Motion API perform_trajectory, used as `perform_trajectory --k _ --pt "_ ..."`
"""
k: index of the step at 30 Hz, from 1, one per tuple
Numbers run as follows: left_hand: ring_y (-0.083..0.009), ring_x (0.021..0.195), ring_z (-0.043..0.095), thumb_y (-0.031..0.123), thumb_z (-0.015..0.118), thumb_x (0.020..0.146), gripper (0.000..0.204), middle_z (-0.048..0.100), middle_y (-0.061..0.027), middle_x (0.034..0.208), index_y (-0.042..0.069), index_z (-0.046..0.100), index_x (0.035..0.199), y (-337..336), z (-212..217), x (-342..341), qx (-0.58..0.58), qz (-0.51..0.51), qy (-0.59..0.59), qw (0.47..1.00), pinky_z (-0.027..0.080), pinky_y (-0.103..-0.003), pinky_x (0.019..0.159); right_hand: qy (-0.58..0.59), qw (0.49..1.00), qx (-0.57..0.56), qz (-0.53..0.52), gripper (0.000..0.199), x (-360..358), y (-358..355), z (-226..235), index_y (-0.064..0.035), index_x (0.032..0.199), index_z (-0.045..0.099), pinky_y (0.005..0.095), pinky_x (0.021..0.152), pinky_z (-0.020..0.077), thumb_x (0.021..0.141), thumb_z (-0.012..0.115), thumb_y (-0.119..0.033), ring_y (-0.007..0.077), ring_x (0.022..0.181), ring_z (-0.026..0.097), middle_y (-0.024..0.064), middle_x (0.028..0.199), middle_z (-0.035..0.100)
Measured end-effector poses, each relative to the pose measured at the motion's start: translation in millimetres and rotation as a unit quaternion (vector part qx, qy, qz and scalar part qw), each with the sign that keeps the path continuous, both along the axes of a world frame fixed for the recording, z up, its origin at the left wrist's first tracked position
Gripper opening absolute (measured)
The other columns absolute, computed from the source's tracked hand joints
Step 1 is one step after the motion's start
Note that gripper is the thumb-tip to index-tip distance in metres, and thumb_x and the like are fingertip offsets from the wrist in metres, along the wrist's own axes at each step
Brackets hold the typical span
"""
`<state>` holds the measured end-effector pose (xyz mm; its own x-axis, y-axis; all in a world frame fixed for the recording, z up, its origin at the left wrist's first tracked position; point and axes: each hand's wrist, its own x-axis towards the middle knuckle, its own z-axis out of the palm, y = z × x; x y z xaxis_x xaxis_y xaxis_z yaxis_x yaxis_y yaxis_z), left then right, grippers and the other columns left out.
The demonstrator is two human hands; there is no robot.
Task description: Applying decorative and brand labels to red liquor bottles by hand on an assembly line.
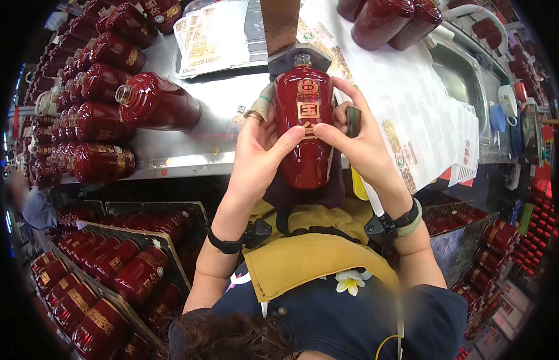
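Note:
A glossy dark red glass bottle point(302, 165) with gold markings lies in front of me, its clear threaded neck pointing away. My left hand point(255, 144) is closed round its left side, and my right hand point(366, 144) grips the right side. Both thumbs press on the lower gold mark on the bottle's face. Pale and green covers sit on fingers of the left hand; a dark cover is on a right finger. The bottle's neck end rests at a dark metal holder point(279, 30). Its base is over a dark purple cloth point(273, 192) at the table edge.
Another red bottle point(165, 105) stands left on the metal table, beside many stacked ones point(105, 123). White decal sheets point(405, 114) cover the right side; more lie on a tray point(216, 36). A metal basin point(456, 72) is far right. Crates of bottles point(141, 270) flank me.

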<state>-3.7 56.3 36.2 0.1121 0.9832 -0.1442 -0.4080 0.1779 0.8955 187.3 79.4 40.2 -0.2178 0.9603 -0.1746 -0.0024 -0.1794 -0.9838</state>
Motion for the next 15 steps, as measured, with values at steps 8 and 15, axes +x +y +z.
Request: perform_trajectory --k 8,15 --pt "-0.0235 0.137 0.051 0.006 0.076 0.093 0.086 0.044 -0.0201 0.154 -0.006 0.022 0.159 0.5 2.9 0.2 -0.006 -0.006 -0.006 1.000 0.043 -0.038 0.116 -0.119 0.989 0.068 0.053 0.078 10.3 5.0 12.1 -0.0014 0.153 0.039 0.0255 0.086 0.0471 0.090 0.082 -0.020 0.0098 0.094 0.056 0.0006 0.102 0.058" --pt "-0.0224 0.137 0.051 0.019 0.057 0.107 0.062 0.048 -0.0170 0.152 -0.006 0.030 0.156 -0.9 -1.5 -3.7 -0.009 -0.008 -0.053 0.999 0.044 -0.037 0.113 -0.207 0.857 0.471 0.010 0.027 -3.4 55.1 51.1 -0.0062 0.113 0.070 0.0359 0.088 0.0516 0.088 0.063 0.001 0.0284 0.099 0.066 0.0089 0.103 0.070"
